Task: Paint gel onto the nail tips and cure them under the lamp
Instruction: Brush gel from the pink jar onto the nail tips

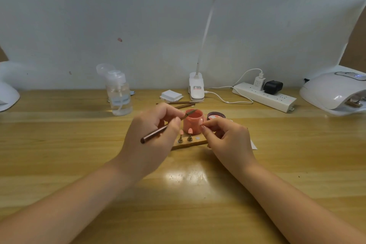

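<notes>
**Brush at the jar, nail tip pinched**

Two bare forearms reach in from the bottom edge over the glossy wooden table [59,144]. At far left, part of a white domed device [8,93] sits at the table's edge. Further right stands a clear plastic pump bottle [118,93] with its cap flipped open.

The left hand [150,136] pinches a slim dark-brown gel brush [158,130] between thumb and curled fingers, its bristle end resting over the rim of the open pink gel jar [193,121]. Just in front of the jar lies a flat wooden holder strip [188,144] bearing two pink nail tips [190,130] upright on small metal stands.

The right hand [227,136] pinches a pale pink nail tip [201,122] between thumb and forefinger, held beside the jar; its other fingers curl loosely. Behind it lies the jar's dark lid [215,115].

Further back are spare brown brushes [182,103], a stack of white wipes [171,95], a white clip-on desk lamp [196,87] with its lit bar overhead, and a white power strip [263,97]. At far right sits the white curing lamp [334,91].
</notes>
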`<state>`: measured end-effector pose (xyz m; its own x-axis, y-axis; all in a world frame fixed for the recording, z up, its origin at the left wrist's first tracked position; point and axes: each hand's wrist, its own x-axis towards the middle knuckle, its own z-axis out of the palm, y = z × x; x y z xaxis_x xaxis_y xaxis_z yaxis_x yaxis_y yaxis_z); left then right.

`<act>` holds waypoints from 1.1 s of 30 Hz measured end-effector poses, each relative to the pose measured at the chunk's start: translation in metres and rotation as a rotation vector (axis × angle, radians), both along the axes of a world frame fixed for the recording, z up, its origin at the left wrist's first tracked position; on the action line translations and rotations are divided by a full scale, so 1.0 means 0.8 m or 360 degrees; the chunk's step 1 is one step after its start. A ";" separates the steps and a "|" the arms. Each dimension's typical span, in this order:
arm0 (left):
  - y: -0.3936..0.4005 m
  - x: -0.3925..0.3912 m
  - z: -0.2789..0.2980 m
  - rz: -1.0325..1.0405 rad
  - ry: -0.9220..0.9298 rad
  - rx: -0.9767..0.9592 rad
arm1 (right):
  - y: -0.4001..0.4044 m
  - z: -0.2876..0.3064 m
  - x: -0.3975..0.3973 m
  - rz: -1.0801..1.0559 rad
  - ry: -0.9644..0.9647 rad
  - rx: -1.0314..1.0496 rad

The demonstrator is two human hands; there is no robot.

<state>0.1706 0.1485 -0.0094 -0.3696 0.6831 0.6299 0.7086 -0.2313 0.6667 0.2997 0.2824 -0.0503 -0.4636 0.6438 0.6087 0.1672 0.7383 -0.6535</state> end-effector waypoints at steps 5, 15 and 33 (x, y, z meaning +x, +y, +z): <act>-0.007 0.004 -0.012 -0.0018 0.0301 0.0012 | 0.001 0.000 0.001 -0.0024 -0.0020 0.0020; -0.009 0.004 -0.015 -0.0044 0.0162 0.0032 | -0.002 0.001 0.000 -0.0020 -0.0013 0.0031; -0.009 0.004 -0.021 -0.0205 -0.0312 0.0077 | 0.000 0.001 0.001 -0.0012 -0.0001 0.0001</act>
<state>0.1736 0.1410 -0.0266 -0.3999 0.7032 0.5879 0.5292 -0.3466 0.7745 0.3007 0.2821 -0.0498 -0.4592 0.6470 0.6087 0.1736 0.7374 -0.6528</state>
